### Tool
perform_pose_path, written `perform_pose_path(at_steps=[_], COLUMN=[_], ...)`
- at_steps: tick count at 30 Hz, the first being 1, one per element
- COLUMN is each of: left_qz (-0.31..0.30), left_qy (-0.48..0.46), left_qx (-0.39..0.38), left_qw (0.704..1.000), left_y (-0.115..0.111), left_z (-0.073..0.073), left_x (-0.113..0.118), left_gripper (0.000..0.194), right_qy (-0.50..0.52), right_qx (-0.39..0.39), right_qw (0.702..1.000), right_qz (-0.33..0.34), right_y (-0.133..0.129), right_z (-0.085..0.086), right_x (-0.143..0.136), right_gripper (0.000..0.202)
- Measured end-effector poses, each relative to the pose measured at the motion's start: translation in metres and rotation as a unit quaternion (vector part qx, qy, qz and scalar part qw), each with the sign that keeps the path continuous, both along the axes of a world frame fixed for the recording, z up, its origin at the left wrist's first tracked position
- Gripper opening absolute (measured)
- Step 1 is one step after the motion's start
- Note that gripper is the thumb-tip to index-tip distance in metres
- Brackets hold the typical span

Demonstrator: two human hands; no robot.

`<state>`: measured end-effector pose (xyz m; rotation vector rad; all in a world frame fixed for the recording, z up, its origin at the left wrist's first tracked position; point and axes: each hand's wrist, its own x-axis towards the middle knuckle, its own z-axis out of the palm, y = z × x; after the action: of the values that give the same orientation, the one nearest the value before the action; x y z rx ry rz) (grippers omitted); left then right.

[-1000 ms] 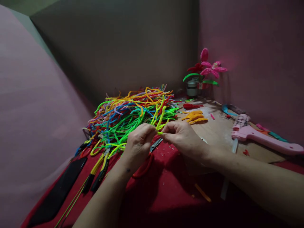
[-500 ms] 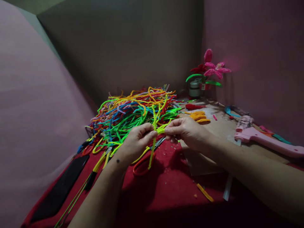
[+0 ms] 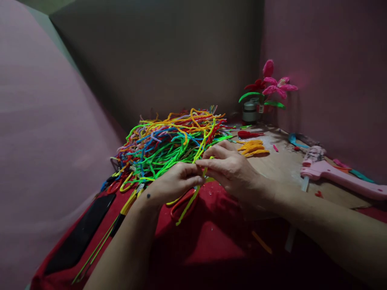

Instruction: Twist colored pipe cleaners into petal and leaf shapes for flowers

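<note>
Yellow-green pipe cleaners [image 3: 188, 206] are pinched between the thumb and fingers of my left hand [image 3: 178, 178], one end hanging down toward me and others rising above the fingers. My right hand [image 3: 226, 163] meets it from the right, its index finger reaching across to the left fingertips and its fingers closed around the same yellow-green strands. Just behind both hands lies a tangled heap of many-coloured pipe cleaners [image 3: 163, 151]. Red-handled scissors [image 3: 178, 213] rest on the red cloth, partly hidden under my left hand.
A pink glue gun [image 3: 341, 177] lies right on a brown board [image 3: 281, 161], with orange looped pieces [image 3: 253, 148] nearby. Pink fuzzy flowers [image 3: 279, 86] stand beside a jar [image 3: 249, 112] at the back. At left are a black flat object [image 3: 80, 233] and yellow-handled pliers [image 3: 128, 204].
My right hand has moved left and over, its fingers now touching my left fingertips. The yellow-green strands have tilted, their lower end swinging left.
</note>
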<state>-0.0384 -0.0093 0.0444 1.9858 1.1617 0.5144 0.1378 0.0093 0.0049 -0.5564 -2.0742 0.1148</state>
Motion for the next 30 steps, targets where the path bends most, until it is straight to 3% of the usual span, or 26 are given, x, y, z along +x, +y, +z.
perform_pose_path(at_steps=[3, 5, 9, 12, 21, 30], left_qz=[0.014, 0.033, 0.041, 0.053, 0.127, 0.150], left_qy=[0.007, 0.016, 0.020, 0.013, -0.075, -0.177], left_qx=[0.002, 0.002, 0.012, 0.019, 0.017, -0.085], left_qw=[1.000, 0.999, 0.999, 0.998, 0.989, 0.969], left_y=[-0.001, -0.001, -0.001, -0.001, -0.001, 0.000], left_z=[0.000, 0.000, 0.000, 0.000, -0.008, -0.011], left_x=[0.000, -0.001, -0.001, 0.000, 0.011, 0.012], left_gripper=[0.021, 0.024, 0.026, 0.024, 0.023, 0.018], right_qy=[-0.031, -0.028, 0.010, 0.043, 0.070, 0.120], right_qx=[-0.044, -0.156, -0.431, -0.515, -0.540, -0.522], right_qw=[0.998, 0.987, 0.900, 0.852, 0.833, 0.838], right_qz=[-0.012, -0.010, 0.058, 0.090, 0.094, 0.100], right_y=[0.001, 0.002, 0.003, 0.004, 0.002, 0.003], right_z=[0.003, 0.005, 0.012, 0.014, 0.015, 0.006], right_x=[0.002, 0.003, 0.007, 0.009, 0.005, 0.001], right_gripper=[0.015, 0.014, 0.015, 0.013, 0.015, 0.017])
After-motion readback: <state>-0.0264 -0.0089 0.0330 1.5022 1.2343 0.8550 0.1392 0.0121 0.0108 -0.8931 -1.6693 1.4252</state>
